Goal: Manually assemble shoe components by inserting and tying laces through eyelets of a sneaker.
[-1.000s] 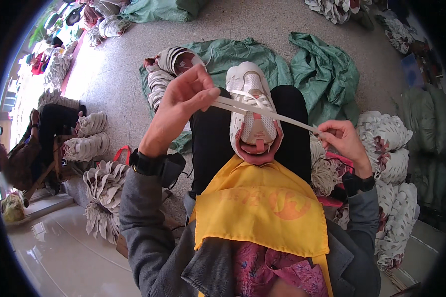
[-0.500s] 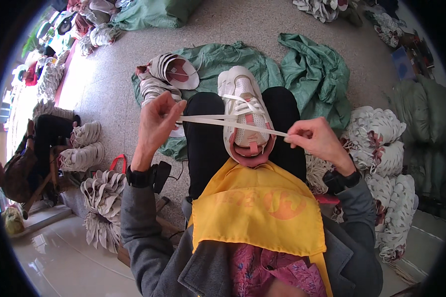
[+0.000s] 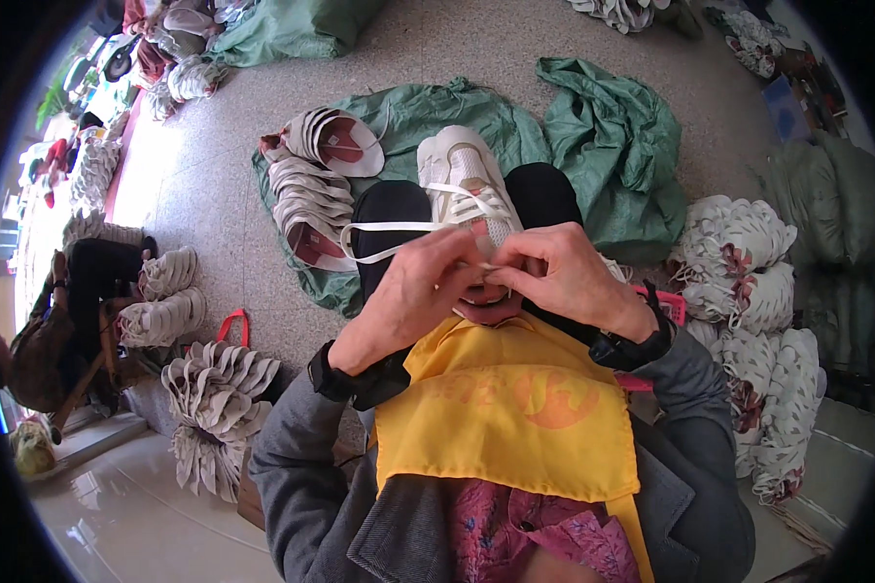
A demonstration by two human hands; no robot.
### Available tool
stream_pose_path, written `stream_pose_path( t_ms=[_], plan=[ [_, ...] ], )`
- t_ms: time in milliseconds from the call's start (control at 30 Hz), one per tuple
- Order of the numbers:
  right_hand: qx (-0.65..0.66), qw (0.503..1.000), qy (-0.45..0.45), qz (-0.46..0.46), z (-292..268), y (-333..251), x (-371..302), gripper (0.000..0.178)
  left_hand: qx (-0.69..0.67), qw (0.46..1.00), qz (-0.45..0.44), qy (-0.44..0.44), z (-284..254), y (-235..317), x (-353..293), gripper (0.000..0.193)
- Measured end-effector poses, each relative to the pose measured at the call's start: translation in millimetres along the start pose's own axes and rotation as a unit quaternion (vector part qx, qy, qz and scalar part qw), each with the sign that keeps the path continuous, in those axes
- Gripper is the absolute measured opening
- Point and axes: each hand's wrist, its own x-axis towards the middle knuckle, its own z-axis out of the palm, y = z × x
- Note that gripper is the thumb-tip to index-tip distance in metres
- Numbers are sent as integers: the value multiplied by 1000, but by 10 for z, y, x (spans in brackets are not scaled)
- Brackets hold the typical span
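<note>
A white and beige sneaker upper with pink parts lies between my knees, toe pointing away from me. White shoelace crosses its eyelets, and a loop of it arches out to the left over my knee. My left hand and my right hand meet above the shoe's opening. Both have their fingertips pinched together on the lace near its end. The fingers and hands cover much of the tongue and collar.
Stacked shoe uppers lie on a green sack ahead, beside a crumpled green sack. More bundled uppers stand at right and left. A pink basket is by my right wrist. Another person sits far left.
My hands were apart, each pulling a lace end out sideways. Now they have come together over the shoe's opening, and the lace has slackened into a loop on the left.
</note>
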Motion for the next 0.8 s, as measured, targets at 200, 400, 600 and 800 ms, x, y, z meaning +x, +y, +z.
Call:
stream_pose_path(
  t_ms=[200,400,600,800],
  plan=[
    [-112,983,6,-148,71,216,-102,20,-128,978,-165,23,-14,-148,-66,7],
    [-208,937,32,-280,286,346,-81,20,-137,975,-165,60,82,-146,-1,7],
    [-147,941,119,-281,283,293,-71,17,-75,974,-166,132,217,-212,35,9],
    [-135,939,138,-284,267,323,-80,17,20,979,-176,103,163,-67,103,7]
  ],
)
